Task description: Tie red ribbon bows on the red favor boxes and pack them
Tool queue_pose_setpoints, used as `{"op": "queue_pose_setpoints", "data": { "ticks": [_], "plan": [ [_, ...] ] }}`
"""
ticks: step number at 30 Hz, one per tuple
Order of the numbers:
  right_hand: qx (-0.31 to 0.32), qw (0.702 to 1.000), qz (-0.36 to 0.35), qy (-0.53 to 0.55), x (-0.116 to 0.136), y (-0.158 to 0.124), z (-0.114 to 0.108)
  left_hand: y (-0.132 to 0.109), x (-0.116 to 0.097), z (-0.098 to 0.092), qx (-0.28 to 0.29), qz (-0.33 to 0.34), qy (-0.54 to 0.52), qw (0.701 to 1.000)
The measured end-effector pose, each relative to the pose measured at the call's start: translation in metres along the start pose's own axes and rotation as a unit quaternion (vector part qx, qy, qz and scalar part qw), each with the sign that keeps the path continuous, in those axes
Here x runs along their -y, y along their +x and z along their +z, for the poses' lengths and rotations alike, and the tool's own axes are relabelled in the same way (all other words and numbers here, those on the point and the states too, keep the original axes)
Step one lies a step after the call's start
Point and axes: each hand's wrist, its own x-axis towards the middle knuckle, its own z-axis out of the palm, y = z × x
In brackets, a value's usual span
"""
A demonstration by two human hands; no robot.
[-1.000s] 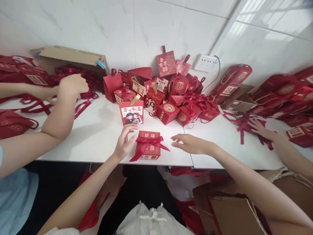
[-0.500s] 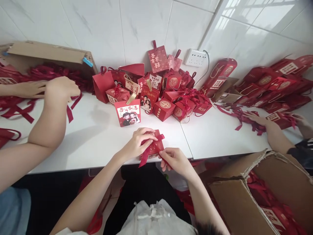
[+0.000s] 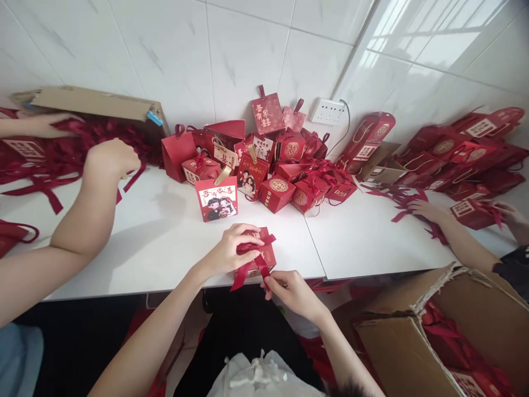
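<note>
A small red gift box (image 3: 268, 253) with gold print sits at the table's front edge, a dark red ribbon (image 3: 262, 263) across its top. My left hand (image 3: 235, 247) lies over the box from the left, thumb and fingers closed on the ribbon where it crosses. Lower right, my right hand (image 3: 289, 289) pinches one ribbon tail between thumb and fingertips and draws it toward me past the box's front. Another tail hangs loose on the left, and a short end sticks out at the upper right. My left fingers partly hide the knot area.
Behind stand a couple-print gift box (image 3: 219, 199) and a pile of red boxes (image 3: 278, 193). A power strip (image 3: 328, 112) is on the wall. Co-workers' arms (image 3: 82, 220) reach in at left and right, near ribbons. An open carton (image 3: 392, 353) stands at lower right.
My right hand has moved slightly down, pulling the ribbon tail straight over the box's front edge. My left hand stays on the box. At left, a co-worker's far hand has moved into the ribbons.
</note>
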Motion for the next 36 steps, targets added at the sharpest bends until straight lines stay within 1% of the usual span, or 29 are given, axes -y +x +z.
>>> {"op": "queue_pose_setpoints", "data": {
  "ticks": [3, 6, 8, 10, 11, 13, 14, 15, 16, 17, 19, 21, 22, 23, 24, 25, 26, 27, 28, 29, 30, 31, 32, 33, 34, 35, 36],
  "plan": [
    [0.000, 1.000, -0.014, 0.000, -0.006, 0.000, 0.004, -0.001, 0.002, -0.003, 0.024, 0.005, 0.002, 1.000],
    [-0.003, 1.000, -0.009, 0.007, -0.013, 0.000, 0.006, -0.002, 0.004, -0.005, 0.044, 0.002, 0.004, 0.999],
    [0.005, 1.000, -0.007, -0.009, -0.017, -0.002, 0.003, -0.002, 0.005, -0.005, 0.057, -0.001, 0.006, 0.998],
    [0.002, 0.999, 0.005, -0.038, -0.021, -0.005, -0.006, -0.002, 0.004, -0.005, 0.061, 0.001, 0.010, 0.998],
    [-0.017, 0.998, 0.020, -0.051, -0.022, -0.005, -0.011, -0.002, 0.004, -0.005, 0.061, 0.003, 0.011, 0.998],
    [-0.094, 0.992, 0.049, -0.065, -0.023, -0.005, -0.023, -0.002, 0.003, -0.005, 0.060, 0.009, 0.011, 0.998],
    [-0.139, 0.987, 0.046, -0.064, -0.022, -0.004, -0.028, -0.002, 0.003, -0.004, 0.059, 0.013, 0.011, 0.998],
    [-0.174, 0.983, 0.025, -0.061, -0.021, -0.001, -0.031, -0.002, 0.002, -0.004, 0.058, 0.018, 0.011, 0.998],
    [-0.192, 0.980, -0.010, -0.058, -0.020, 0.004, -0.032, -0.001, 0.003, -0.004, 0.055, 0.025, 0.013, 0.998],
    [-0.190, 0.979, -0.051, -0.055, -0.018, 0.009, -0.032, -0.001, 0.003, -0.004, 0.053, 0.031, 0.016, 0.998],
    [-0.144, 0.981, -0.119, -0.050, -0.016, 0.021, -0.027, -0.001, 0.004, -0.004, 0.048, 0.043, 0.024, 0.998],
    [-0.086, 0.986, -0.136, -0.042, -0.016, 0.032, -0.019, -0.003, 0.005, -0.002, 0.043, 0.057, 0.030, 0.997],
    [-0.063, 0.989, -0.132, -0.035, -0.018, 0.036, -0.016, -0.006, 0.005, 0.000, 0.029, 0.061, 0.034, 0.997],
    [-0.049, 0.990, -0.126, -0.028, -0.020, 0.040, -0.013, -0.010, 0.005, 0.003, -0.004, 0.059, 0.037, 0.998],
    [-0.044, 0.991, -0.121, -0.022, -0.022, 0.042, -0.011, -0.014, 0.005, 0.006, -0.059, 0.045, 0.040, 0.996],
    [-0.045, 0.992, -0.119, -0.016, -0.025, 0.044, -0.010, -0.019, 0.004, 0.010, -0.131, 0.020, 0.041, 0.990],
    [-0.051, 0.991, -0.120, -0.012, -0.027, 0.045, -0.009, -0.025, 0.002, 0.014, -0.206, -0.018, 0.041, 0.978],
    [-0.058, 0.991, -0.123, -0.008, -0.029, 0.045, -0.009, -0.029, 0.000, 0.017, -0.264, -0.065, 0.038, 0.962],
    [-0.064, 0.990, -0.127, -0.003, -0.030, 0.045, -0.009, -0.033, -0.002, 0.021, -0.293, -0.116, 0.029, 0.949],
    [-0.068, 0.989, -0.131, 0.004, -0.031, 0.046, -0.009, -0.035, -0.005, 0.023, -0.292, -0.167, 0.012, 0.942],
    [-0.070, 0.989, -0.133, 0.012, -0.031, 0.046, -0.008, -0.036, -0.009, 0.024, -0.269, -0.212, -0.014, 0.939],
    [-0.074, 0.988, -0.135, 0.019, -0.031, 0.046, -0.008, -0.036, -0.012, 0.025, -0.240, -0.246, -0.043, 0.938],
    [-0.082, 0.987, -0.138, 0.023, -0.031, 0.046, -0.007, -0.034, -0.015, 0.025, -0.219, -0.265, -0.072, 0.936],
    [-0.090, 0.986, -0.141, 0.025, -0.031, 0.046, -0.006, -0.033, -0.018, 0.025, -0.217, -0.262, -0.091, 0.936],
    [-0.102, 0.984, -0.143, 0.024, -0.030, 0.045, -0.004, -0.031, -0.020, 0.025, -0.233, -0.238, -0.096, 0.938],
    [-0.117, 0.982, -0.145, 0.022, -0.030, 0.044, -0.003, -0.029, -0.023, 0.025, -0.261, -0.194, -0.084, 0.942],
    [-0.135, 0.979, -0.149, 0.017, -0.030, 0.042, -0.003, -0.027, -0.026, 0.025, -0.291, -0.136, -0.058, 0.945]
  ]
}}
